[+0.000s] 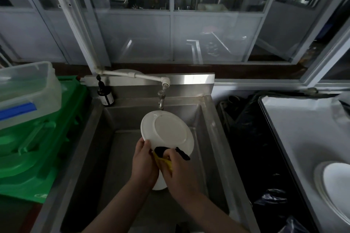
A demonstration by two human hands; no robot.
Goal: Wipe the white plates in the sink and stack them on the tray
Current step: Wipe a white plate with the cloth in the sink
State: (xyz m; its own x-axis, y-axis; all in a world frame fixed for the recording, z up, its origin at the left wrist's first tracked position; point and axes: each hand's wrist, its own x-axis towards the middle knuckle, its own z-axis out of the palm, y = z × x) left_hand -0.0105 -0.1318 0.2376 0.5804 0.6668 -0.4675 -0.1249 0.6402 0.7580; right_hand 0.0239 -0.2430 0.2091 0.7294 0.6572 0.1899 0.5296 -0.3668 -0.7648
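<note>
Here, at frame centre over the sink [212, 138], the left hand [144, 162] pinches the tilted white plate [167, 132] by its rim; the right hand [179, 170] clutches a cloth [164, 157]. Hard wiping could lever it loose, dropping it onto another plate [159, 185] below.

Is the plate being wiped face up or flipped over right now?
Flipped over: the white plate shows its underside with the round foot ring toward the camera, tilted above the sink.
</note>
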